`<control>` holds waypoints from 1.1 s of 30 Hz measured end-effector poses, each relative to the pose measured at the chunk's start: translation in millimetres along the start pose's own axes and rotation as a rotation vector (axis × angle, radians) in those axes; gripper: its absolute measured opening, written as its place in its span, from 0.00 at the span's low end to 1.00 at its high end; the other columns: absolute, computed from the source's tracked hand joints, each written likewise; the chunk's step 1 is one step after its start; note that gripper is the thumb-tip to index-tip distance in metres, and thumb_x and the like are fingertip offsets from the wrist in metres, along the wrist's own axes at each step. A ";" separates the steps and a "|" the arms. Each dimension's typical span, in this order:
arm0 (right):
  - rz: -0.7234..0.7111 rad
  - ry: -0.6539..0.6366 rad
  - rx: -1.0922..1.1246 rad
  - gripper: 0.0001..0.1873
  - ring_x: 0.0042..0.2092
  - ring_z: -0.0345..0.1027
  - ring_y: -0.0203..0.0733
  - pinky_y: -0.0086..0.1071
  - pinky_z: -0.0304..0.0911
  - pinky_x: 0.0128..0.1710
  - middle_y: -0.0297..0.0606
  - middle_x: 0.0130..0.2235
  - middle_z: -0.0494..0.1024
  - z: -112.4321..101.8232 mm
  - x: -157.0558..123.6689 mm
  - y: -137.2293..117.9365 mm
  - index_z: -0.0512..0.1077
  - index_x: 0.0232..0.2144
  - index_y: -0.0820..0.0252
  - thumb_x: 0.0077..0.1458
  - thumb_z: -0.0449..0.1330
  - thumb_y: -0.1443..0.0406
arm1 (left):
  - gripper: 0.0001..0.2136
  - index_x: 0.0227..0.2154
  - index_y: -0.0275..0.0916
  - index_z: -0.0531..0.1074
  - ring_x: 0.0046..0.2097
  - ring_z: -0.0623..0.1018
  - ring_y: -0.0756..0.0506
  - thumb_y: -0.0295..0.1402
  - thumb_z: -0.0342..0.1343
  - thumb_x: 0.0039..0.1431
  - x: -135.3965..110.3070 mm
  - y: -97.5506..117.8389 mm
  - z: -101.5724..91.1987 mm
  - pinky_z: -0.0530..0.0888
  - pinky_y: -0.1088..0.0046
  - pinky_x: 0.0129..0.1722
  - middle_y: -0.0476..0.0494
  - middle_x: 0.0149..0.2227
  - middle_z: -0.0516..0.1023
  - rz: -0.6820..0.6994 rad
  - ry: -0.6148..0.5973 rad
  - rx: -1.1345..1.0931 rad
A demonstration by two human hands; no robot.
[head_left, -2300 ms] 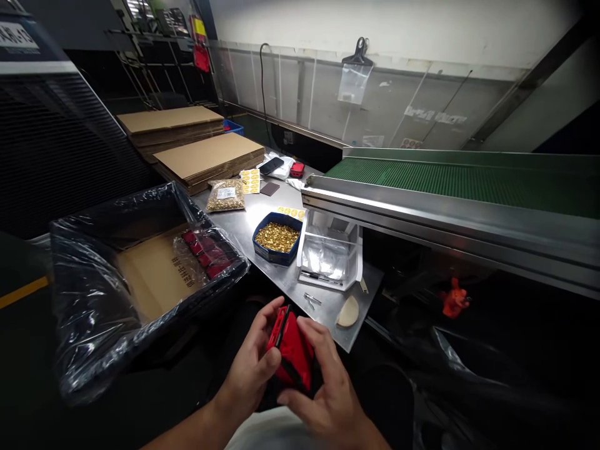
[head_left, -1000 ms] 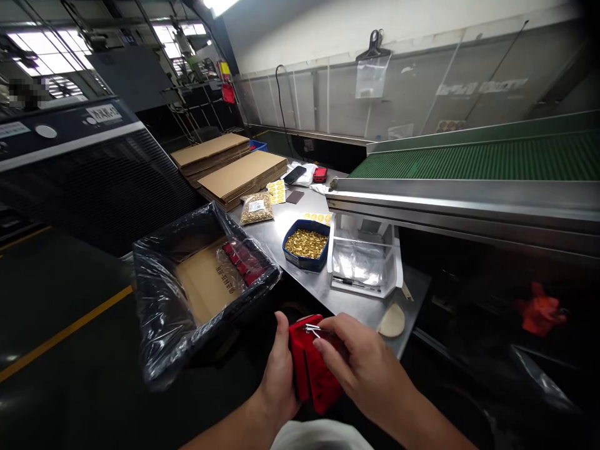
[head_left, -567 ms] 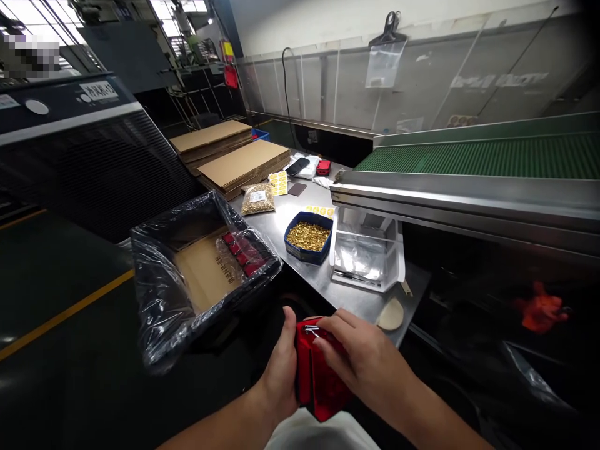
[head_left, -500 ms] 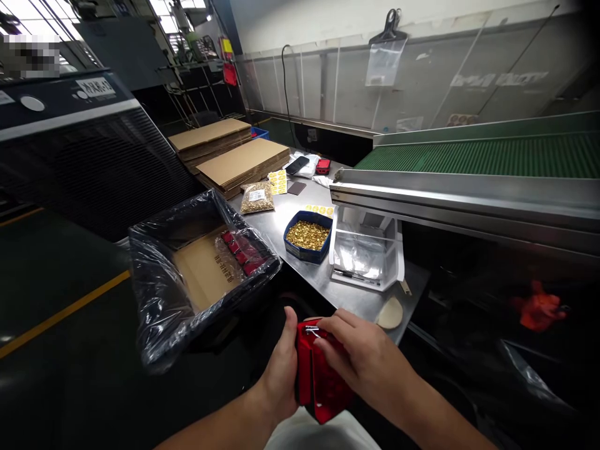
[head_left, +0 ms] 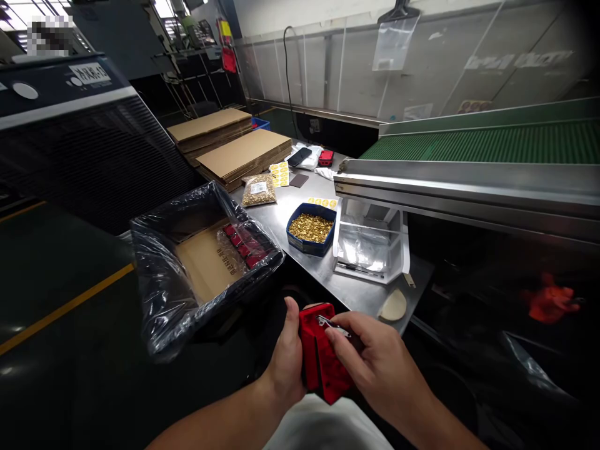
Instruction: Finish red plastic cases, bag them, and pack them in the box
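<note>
By the steel bench (head_left: pixel 281 219), left hand (head_left: pixel 285 362) gripped red part (head_left: pixel 321 362) w/ right hand (head_left: pixel 375 362) pinching metal tweezers (head_left: pixel 330 323) at its top; several finished in lined box (head_left: pixel 187 262), this one pending.

We can read almost nothing with certainty. The white label (head_left: pixel 90 73) on the dark machine (head_left: pixel 70 144) carries black characters, too small for us to read. The cardboard (head_left: pixel 206 262) inside the plastic-lined box (head_left: pixel 154 294) shows some dark printed lines, also not legible. The bag of brass parts (head_left: pixel 259 191) has a small white label, unreadable.
</note>
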State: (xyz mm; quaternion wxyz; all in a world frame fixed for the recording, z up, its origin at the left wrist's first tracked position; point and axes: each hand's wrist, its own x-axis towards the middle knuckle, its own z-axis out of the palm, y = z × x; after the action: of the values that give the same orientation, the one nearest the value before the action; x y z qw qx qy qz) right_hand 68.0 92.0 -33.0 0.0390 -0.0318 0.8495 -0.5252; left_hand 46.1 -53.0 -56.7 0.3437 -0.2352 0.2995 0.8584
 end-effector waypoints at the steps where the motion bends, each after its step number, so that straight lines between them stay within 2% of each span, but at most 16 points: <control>1: 0.027 -0.010 0.017 0.09 0.31 0.69 0.37 0.31 0.62 0.29 0.32 0.32 0.77 1.9 -0.7 -2.0 0.74 0.36 0.52 0.61 0.55 0.58 | 0.35 0.44 0.32 0.73 0.38 0.81 0.36 0.62 0.40 0.60 -0.3 0.1 -0.3 0.77 0.60 0.41 0.35 0.32 0.80 0.004 0.012 0.011; 6: 0.117 -0.045 0.069 0.10 0.29 0.68 0.36 0.30 0.61 0.28 0.31 0.30 0.77 8.4 0.5 -11.2 0.74 0.34 0.53 0.62 0.54 0.58 | 0.37 0.36 0.30 0.73 0.34 0.80 0.36 0.64 0.39 0.58 -1.6 -1.6 -1.1 0.77 0.65 0.32 0.34 0.26 0.78 0.034 0.069 0.120; 16: 0.182 -0.106 0.210 0.13 0.28 0.68 0.36 0.29 0.61 0.26 0.30 0.28 0.77 14.4 1.5 -7.2 0.73 0.32 0.55 0.61 0.55 0.55 | 0.39 0.48 0.31 0.71 0.36 0.80 0.37 0.66 0.45 0.55 3.8 -5.1 -12.0 0.76 0.62 0.39 0.36 0.32 0.78 0.095 0.020 0.133; 21: 0.148 -0.053 0.261 0.13 0.28 0.69 0.37 0.28 0.63 0.25 0.32 0.30 0.77 13.0 1.1 -0.8 0.73 0.33 0.55 0.62 0.55 0.55 | 0.36 0.52 0.33 0.68 0.40 0.80 0.37 0.63 0.44 0.58 2.9 -5.7 -11.8 0.76 0.62 0.43 0.36 0.35 0.79 0.118 -0.008 0.084; 23: 0.034 0.029 0.179 0.09 0.31 0.70 0.37 0.29 0.66 0.28 0.32 0.32 0.77 9.1 2.4 5.3 0.74 0.36 0.54 0.62 0.56 0.58 | 0.35 0.52 0.34 0.69 0.40 0.80 0.37 0.61 0.43 0.60 2.0 -4.7 -10.1 0.75 0.61 0.44 0.36 0.36 0.79 0.107 -0.023 0.052; 25: -0.174 0.109 0.010 0.08 0.35 0.71 0.38 0.31 0.68 0.35 0.34 0.36 0.77 4.5 4.8 12.3 0.73 0.42 0.54 0.62 0.57 0.63 | 0.35 0.51 0.33 0.70 0.41 0.80 0.36 0.61 0.42 0.60 1.6 -3.2 -8.7 0.75 0.60 0.45 0.35 0.36 0.79 0.066 -0.048 0.026; 28: -0.465 0.140 -0.244 0.15 0.42 0.70 0.42 0.36 0.68 0.41 0.40 0.43 0.76 -0.7 9.1 19.6 0.70 0.50 0.57 0.61 0.57 0.69 | 0.36 0.48 0.31 0.71 0.42 0.80 0.35 0.61 0.41 0.61 2.3 -1.2 -7.8 0.75 0.58 0.46 0.33 0.36 0.80 0.001 -0.086 -0.008; 30: -0.563 0.141 -0.345 0.17 0.42 0.69 0.43 0.37 0.67 0.40 0.43 0.44 0.76 -2.0 11.3 21.1 0.70 0.52 0.60 0.60 0.57 0.71 | 0.36 0.48 0.30 0.72 0.42 0.79 0.35 0.61 0.40 0.61 2.8 -0.5 -7.4 0.75 0.58 0.46 0.32 0.37 0.80 -0.026 -0.104 -0.033; 33: -0.633 0.149 -0.410 0.17 0.39 0.68 0.43 0.38 0.67 0.38 0.43 0.44 0.77 -1.8 12.4 20.1 0.70 0.51 0.63 0.59 0.59 0.73 | 0.36 0.47 0.30 0.72 0.43 0.79 0.34 0.61 0.39 0.61 2.2 -0.6 -6.2 0.74 0.58 0.47 0.32 0.38 0.80 -0.071 -0.116 -0.067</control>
State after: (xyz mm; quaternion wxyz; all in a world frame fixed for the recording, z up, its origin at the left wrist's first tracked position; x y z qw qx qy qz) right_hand 55.2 101.4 -50.6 -0.1940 -0.2616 0.8856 -0.3312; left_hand 46.3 -55.9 -62.7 0.3825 -0.2070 0.2417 0.8674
